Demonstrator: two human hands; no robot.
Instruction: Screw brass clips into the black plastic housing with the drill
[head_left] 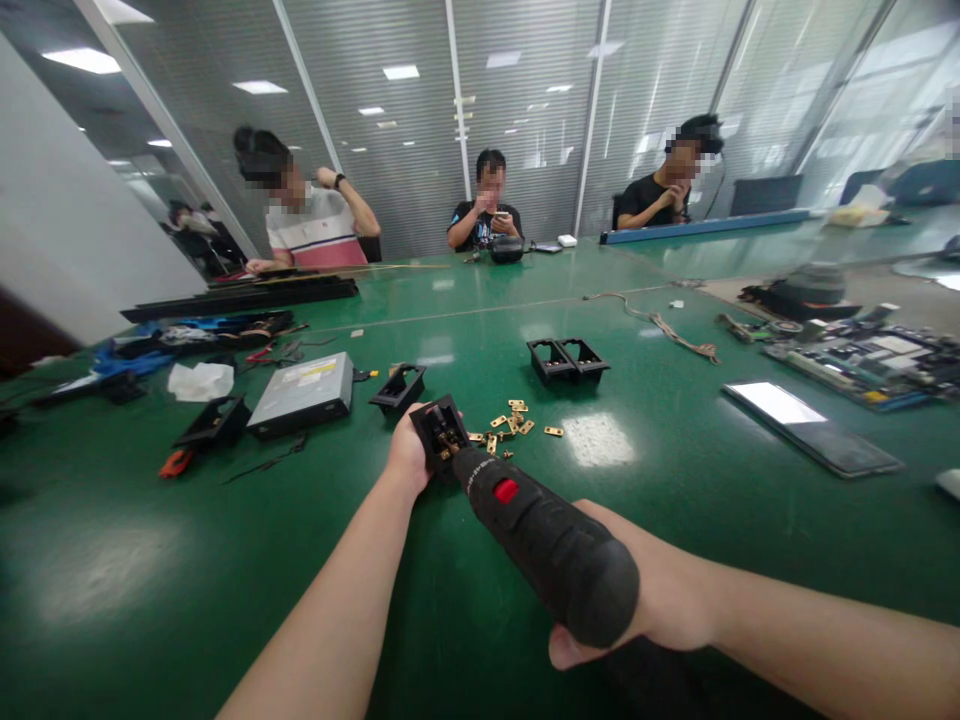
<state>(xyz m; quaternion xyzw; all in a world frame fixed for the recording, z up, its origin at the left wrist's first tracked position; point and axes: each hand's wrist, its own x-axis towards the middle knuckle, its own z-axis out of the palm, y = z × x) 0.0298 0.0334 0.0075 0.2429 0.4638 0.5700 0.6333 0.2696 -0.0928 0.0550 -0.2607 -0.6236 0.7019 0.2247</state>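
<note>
My left hand [407, 452] is closed around a black plastic socket housing [444, 428] with brass parts inside, tilted toward me. In my right hand [637, 580] is a black cordless drill [551, 545] with a red switch on top. The drill's tip reaches into the housing; the exact contact point is hidden. Just beyond lies a small pile of brass plates [517, 420] with several loose pieces. Another black housing [397, 388] stands behind my left hand. A joined pair of black housings [567, 360] sits farther back.
At left are a silver disc drive [301, 395], a black holder with an orange end [202, 437] and crumpled white tissue [201, 381]. A phone [810, 428] and circuit boards [885, 350] lie at right, with a cord [664, 325] behind. Three people sit across the green table [247, 570].
</note>
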